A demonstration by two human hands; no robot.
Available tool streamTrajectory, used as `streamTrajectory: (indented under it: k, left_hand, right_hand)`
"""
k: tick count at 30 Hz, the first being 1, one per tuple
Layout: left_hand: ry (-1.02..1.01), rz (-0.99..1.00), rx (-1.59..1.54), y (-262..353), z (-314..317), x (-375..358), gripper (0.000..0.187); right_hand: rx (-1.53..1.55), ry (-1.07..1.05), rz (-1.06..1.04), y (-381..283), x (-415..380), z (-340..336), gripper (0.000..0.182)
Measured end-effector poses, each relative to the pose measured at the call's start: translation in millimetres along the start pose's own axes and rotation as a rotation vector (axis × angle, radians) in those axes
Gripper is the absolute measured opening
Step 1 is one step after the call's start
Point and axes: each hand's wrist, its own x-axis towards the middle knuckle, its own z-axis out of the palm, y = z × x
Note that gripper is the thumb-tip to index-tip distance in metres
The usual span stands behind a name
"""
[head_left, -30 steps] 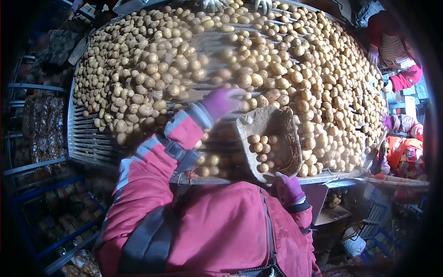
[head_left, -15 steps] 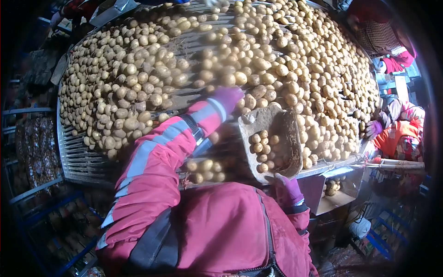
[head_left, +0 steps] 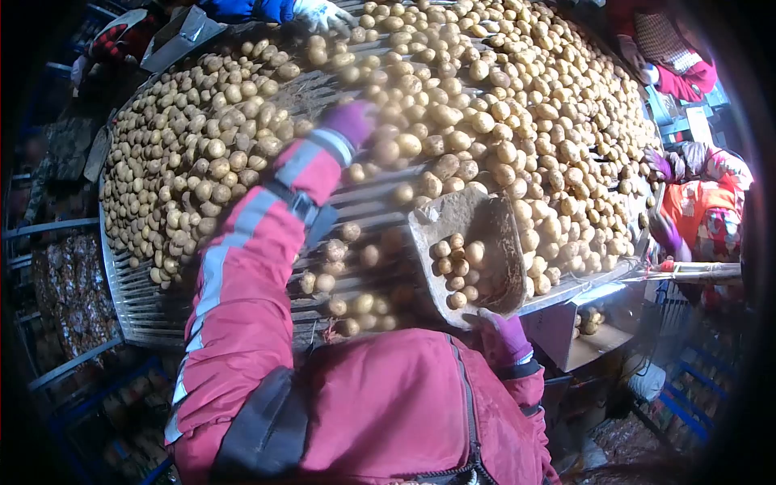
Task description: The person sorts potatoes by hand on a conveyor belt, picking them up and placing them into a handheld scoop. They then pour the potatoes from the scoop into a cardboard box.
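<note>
My left hand [head_left: 352, 123], in a purple glove, reaches far over the slatted table [head_left: 145, 314] among loose potatoes [head_left: 454, 139]. Motion smears its fingers, so I cannot see whether they hold anything. In a purple glove too, my right hand [head_left: 503, 338] is closed on the near end of a worn, dirty plastic scoop [head_left: 508, 271]. Several small potatoes [head_left: 457, 267] lie in the scoop, which rests at the table's near edge. More potatoes [head_left: 362, 309] sit on the slats left of the scoop, near my jacket.
Across the table, a co-worker's white-gloved hand [head_left: 322, 14] touches the potatoes. At the right edge are another person's purple-gloved hands [head_left: 669, 236]. An open box [head_left: 582, 343] with potatoes hangs below the near edge. A grey metal bin [head_left: 182, 36] stands far left.
My left hand has moved away from me and to the left, and potatoes near it have shifted down the slats. My right hand and the scoop stay almost in place.
</note>
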Motion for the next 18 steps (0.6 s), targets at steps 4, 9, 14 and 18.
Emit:
streamTrajectory:
  k: [4, 9, 14, 18]
  left_hand:
    - [0.038, 0.087, 0.276, -60.3, 39.1, 45.3, 0.026]
    - [-0.178, 0.048, 0.426, -55.7, 32.3, 37.9, 0.024]
    - [-0.098, 0.097, -0.593, -13.8, 20.1, -27.8, 0.041]
    - [0.037, 0.318, -0.714, 6.5, -6.1, -82.1, 0.049]
  right_hand:
    - [0.244, 0.097, 0.174, -34.2, -8.4, 26.5, 0.058]
    - [0.214, 0.140, 0.106, -33.0, -12.0, 32.0, 0.054]
    - [-0.058, -0.008, -0.019, -8.3, -1.6, 20.8, 0.038]
    - [-0.485, -0.117, -0.116, -47.6, -3.4, 40.7, 0.033]
